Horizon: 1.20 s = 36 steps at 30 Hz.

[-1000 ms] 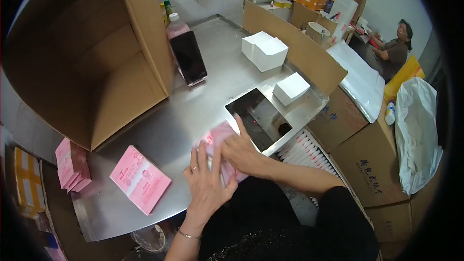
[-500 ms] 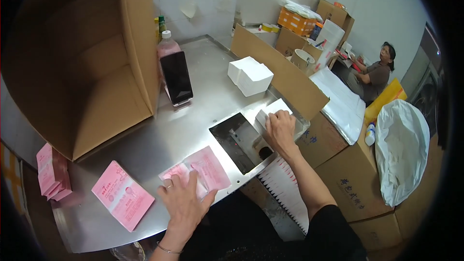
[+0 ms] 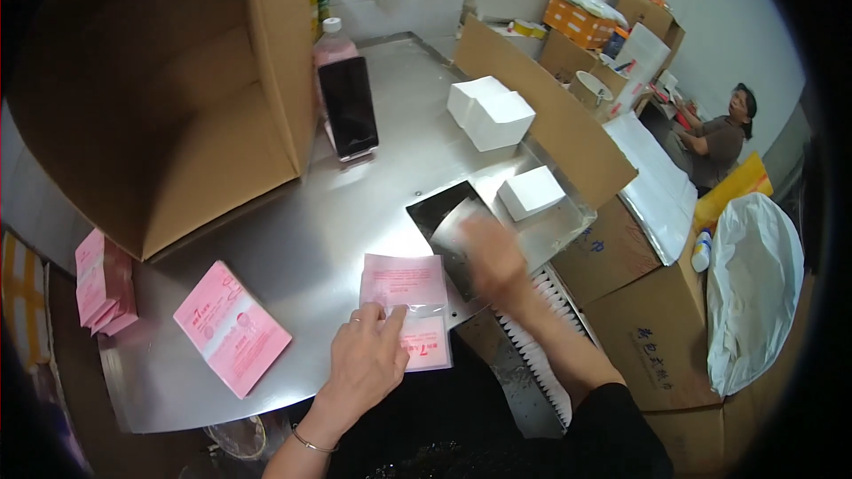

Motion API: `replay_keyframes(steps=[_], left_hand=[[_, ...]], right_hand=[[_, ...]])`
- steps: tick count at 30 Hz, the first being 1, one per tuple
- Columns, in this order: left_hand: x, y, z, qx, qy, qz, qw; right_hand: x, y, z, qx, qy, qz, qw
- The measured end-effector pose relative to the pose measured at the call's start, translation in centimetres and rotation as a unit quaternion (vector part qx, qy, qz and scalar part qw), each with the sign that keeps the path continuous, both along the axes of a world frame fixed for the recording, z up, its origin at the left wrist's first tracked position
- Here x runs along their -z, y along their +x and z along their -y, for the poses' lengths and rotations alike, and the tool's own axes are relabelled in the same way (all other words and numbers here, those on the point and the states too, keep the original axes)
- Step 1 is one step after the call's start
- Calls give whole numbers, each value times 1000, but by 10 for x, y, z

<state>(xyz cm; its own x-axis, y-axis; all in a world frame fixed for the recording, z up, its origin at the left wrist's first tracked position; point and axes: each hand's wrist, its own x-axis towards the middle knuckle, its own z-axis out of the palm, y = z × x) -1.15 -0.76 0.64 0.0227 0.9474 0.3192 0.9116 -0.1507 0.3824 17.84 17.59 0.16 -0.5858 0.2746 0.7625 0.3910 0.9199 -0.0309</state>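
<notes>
Steel tabletop (image 3: pixel 284 235): shiny, reflecting light.
Left hand (image 3: pixel 368 350): fingers slightly apart, resting on a pink plastic pouch (image 3: pixel 404 281) near the front edge.
Right hand (image 3: pixel 494 259): blurred, fingers closed on a white paper stack (image 3: pixel 453 225) over the dark rectangular opening (image 3: pixel 433 208).
White paper block (image 3: pixel 531 194): just beyond the opening.
Smartphone (image 3: pixel 348 111): propped before a capped bottle (image 3: pixel 334 47).
Far right: a seated person (image 3: pixel 717 144).

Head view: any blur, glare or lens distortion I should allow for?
Head view: motion blur smears the right hand and the white tissue in it, while the left hand looks sharp; head view: glare whitens the steel tabletop beyond that hand's pink packet; fisheye distortion bows the tabletop's near edge.
</notes>
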Motion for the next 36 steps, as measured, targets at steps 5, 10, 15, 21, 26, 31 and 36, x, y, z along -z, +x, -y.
replay_keyframes(steps=[5,10,15,21,26,31,36], left_hand=[[-9,-12,5,-55,9,31,998],[-10,10,-2,-73,15,41,996],[-13,-13,46,-32,-10,51,998],[-26,-37,64,-101,121,65,985],[-24,-103,104,-326,139,-4,935],[-19,-116,101,-319,-66,-77,942],[-40,-65,56,-237,65,98,964]], right_hand=[[13,-30,106,-180,-63,104,976],[31,-76,27,-29,-93,222,970],[47,-28,-31,119,-259,160,945],[12,10,-15,168,-199,126,957],[-13,49,-60,354,-19,140,925],[5,52,-78,343,-73,78,933],[5,57,-81,265,-59,-9,962]])
